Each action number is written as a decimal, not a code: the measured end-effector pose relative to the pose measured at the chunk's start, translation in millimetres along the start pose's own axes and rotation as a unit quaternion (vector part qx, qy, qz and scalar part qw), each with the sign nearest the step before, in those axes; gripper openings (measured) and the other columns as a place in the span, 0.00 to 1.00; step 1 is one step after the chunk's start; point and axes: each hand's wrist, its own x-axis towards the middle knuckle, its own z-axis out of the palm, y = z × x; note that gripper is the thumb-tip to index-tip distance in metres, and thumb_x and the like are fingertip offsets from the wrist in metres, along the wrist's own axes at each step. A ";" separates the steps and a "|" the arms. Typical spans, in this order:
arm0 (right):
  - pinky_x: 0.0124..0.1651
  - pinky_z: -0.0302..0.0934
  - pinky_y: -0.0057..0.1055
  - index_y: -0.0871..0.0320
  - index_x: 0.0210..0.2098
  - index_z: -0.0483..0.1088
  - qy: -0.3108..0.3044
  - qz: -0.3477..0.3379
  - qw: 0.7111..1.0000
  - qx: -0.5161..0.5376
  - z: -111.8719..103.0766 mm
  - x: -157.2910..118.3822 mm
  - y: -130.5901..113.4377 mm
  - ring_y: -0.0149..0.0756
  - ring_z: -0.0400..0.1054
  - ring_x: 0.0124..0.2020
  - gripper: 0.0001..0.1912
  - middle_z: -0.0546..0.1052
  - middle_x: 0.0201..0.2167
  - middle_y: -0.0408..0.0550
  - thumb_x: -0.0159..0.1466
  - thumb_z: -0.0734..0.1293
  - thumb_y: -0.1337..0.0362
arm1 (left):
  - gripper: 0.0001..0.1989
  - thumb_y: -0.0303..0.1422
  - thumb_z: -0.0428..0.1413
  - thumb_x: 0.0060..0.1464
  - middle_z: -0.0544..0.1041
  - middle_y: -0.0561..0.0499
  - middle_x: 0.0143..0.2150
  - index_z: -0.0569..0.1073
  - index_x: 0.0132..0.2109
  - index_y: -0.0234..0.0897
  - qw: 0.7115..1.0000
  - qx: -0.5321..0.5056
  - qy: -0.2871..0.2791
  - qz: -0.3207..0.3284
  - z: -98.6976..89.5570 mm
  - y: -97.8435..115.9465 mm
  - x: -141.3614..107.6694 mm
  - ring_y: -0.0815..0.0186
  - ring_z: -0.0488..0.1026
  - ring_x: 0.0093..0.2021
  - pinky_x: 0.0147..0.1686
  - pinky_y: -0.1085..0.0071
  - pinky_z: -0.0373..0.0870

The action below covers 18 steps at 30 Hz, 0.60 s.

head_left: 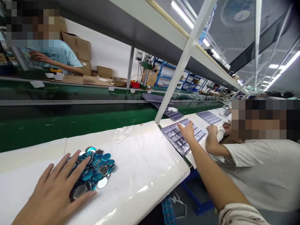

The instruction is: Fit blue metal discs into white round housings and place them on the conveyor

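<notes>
A pile of round blue and silver discs (99, 167) lies on the white table (140, 156). Spread over the pile's left side is my left hand (58, 187), fingers apart, touching or just above the discs. My right hand (187, 131) reaches out over a clear plastic tray (174, 137) with many compartments. Its thumb and fingers are closed around a small white object (180, 126), too small to identify.
A white post (182, 65) rises between pile and tray. Crumpled clear film (123, 133) lies behind the pile. A person in a pale shirt (262, 168) sits close at the right. Beyond the green conveyor (70, 120) sits another person (63, 51).
</notes>
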 end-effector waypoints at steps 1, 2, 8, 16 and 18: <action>0.59 0.64 0.55 0.58 0.60 0.66 -0.012 0.016 1.000 -0.001 2.1 5.1 0.4 0.50 0.67 0.58 0.23 0.69 0.61 0.55 0.69 0.69 0.58 | 0.47 0.49 0.59 0.53 0.37 0.72 0.77 0.39 0.71 0.75 0.999 0.028 0.022 -0.004 -7.5 4.3 1.4 0.26 0.48 0.71 0.65 0.22 0.45; 0.58 0.65 0.53 0.58 0.60 0.67 -0.023 0.028 0.999 -0.001 3.8 7.7 -0.6 0.49 0.68 0.57 0.22 0.70 0.60 0.55 0.69 0.68 0.58 | 0.44 0.47 0.58 0.55 0.38 0.68 0.78 0.42 0.71 0.72 0.998 0.045 0.035 -0.003 -16.6 9.6 2.7 0.28 0.49 0.72 0.65 0.25 0.47; 0.63 0.55 0.62 0.65 0.69 0.51 -0.058 0.013 0.997 0.056 -5.9 -33.1 -26.1 0.62 0.65 0.60 0.42 0.67 0.61 0.69 0.64 0.71 0.57 | 0.20 0.53 0.51 0.58 0.75 0.46 0.55 0.74 0.48 0.47 0.953 -0.157 0.098 -0.241 -68.0 49.2 13.4 0.37 0.66 0.60 0.57 0.41 0.65; 0.51 0.71 0.42 0.52 0.71 0.42 -0.369 -0.299 0.777 0.413 24.3 -224.9 -163.4 0.47 0.74 0.50 0.50 0.72 0.55 0.56 0.57 0.72 0.53 | 0.22 0.50 0.52 0.62 0.82 0.43 0.44 0.78 0.48 0.39 0.769 -0.582 -0.019 -0.262 -62.8 72.9 49.7 0.53 0.79 0.39 0.38 0.57 0.78; 0.55 0.68 0.45 0.50 0.70 0.46 -0.395 -0.338 0.748 0.412 33.7 -252.8 -188.2 0.49 0.70 0.55 0.50 0.71 0.56 0.55 0.56 0.74 0.55 | 0.24 0.50 0.46 0.66 0.81 0.42 0.48 0.74 0.54 0.39 0.707 -0.653 0.019 -0.271 -58.5 70.9 50.8 0.55 0.80 0.42 0.42 0.58 0.79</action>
